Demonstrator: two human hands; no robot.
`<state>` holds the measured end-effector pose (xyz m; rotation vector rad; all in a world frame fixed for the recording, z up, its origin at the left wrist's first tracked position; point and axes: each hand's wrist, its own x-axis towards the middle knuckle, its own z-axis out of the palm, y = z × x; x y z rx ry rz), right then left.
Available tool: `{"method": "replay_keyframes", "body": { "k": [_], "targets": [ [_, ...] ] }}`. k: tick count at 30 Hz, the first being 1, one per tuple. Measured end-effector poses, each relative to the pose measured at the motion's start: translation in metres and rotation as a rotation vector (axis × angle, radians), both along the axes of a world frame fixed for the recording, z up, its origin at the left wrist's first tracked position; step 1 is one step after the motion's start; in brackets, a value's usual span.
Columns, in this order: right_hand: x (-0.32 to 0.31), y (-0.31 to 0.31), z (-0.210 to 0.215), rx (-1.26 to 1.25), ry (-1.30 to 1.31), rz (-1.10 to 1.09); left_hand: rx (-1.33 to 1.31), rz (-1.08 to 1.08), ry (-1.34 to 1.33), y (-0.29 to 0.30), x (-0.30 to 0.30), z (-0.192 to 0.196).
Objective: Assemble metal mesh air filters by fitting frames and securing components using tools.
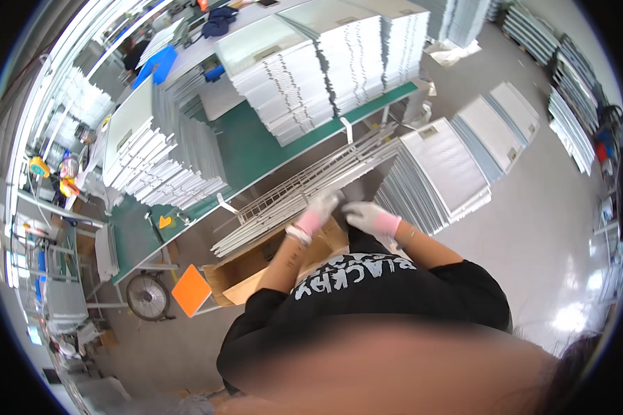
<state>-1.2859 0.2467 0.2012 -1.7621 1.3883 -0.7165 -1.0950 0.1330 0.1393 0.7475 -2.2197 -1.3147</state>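
My left hand [320, 211], in a white glove with a pink cuff, is above the open cardboard box [246, 273] in front of my body. My right hand [372, 219], gloved the same way, is a little to its right, beside a leaning row of white panels [446, 166]. The fingertips of both hands point toward each other across a small gap. A dark grey blur shows around that gap, and I cannot make out whether either hand holds anything. Just beyond my hands lies a bundle of long pale metal strips [277, 225].
Behind is a green-topped workbench [253, 162] carrying tall stacks of white panels [284, 90] and another stack [166, 152] at its left. An orange square board [191, 291] and a spoked wheel [147, 296] are at the lower left. More panels [567, 124] stand along the right.
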Motion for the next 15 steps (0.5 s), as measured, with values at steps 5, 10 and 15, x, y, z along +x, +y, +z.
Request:
{"method": "replay_keyframes", "body": {
  "k": [5,10,15],
  "targets": [
    [-0.008,0.109,-0.039,0.302,0.022,0.081,1.231,-0.249,-0.010,0.130,0.010,-0.080],
    [-0.019,0.161,-0.064,0.359,0.041,-0.072,0.859,-0.288,-0.247,0.161,0.010,-0.080],
    [-0.030,0.165,-0.069,0.406,0.075,0.105,0.544,-0.322,-0.333,0.179,0.001,-0.080]
  ]
}}
